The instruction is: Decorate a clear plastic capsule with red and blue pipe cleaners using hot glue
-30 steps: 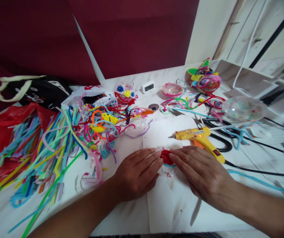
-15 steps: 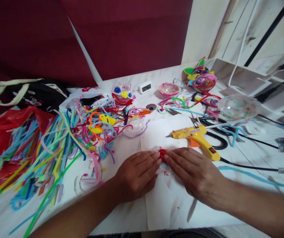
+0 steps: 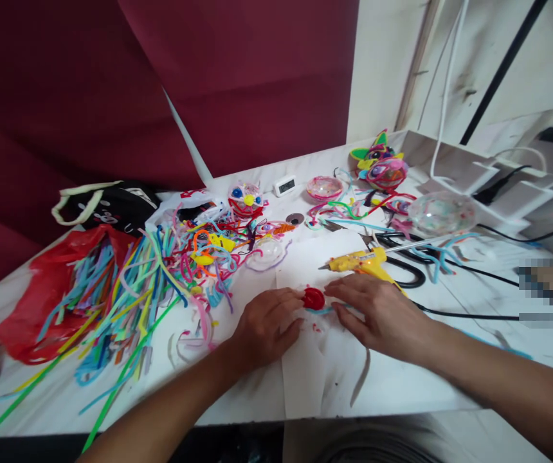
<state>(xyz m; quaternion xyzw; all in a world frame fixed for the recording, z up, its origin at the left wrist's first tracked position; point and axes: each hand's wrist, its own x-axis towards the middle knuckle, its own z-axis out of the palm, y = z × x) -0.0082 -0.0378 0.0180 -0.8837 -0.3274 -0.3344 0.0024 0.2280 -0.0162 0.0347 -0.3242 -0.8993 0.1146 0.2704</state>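
A round red coil [image 3: 314, 298], seemingly wound pipe cleaner, lies on the white paper [image 3: 300, 257] with a light blue strand along its lower edge. My left hand [image 3: 267, 325] rests at its left side, fingers stretched out and fingertips at the coil's edge. On the other side is my right hand [image 3: 377, 315], its fingers spread and a small gap between them and the coil. Just behind my right hand lies a yellow hot glue gun [image 3: 358, 260], its nozzle pointing left and its handle partly hidden by that hand.
Loose pipe cleaners [image 3: 126, 289] spill from a red plastic bag [image 3: 35, 328] at left. Black-handled scissors [image 3: 404, 273] lie behind the glue gun. Clear plastic bowls [image 3: 443, 213], decorated pieces [image 3: 246, 198] and a small digital clock [image 3: 285, 186] stand along the back.
My hands have drawn apart from over the red coil, leaving it more exposed. My right hand has lifted its fingers off to the right. The camera view has shifted.
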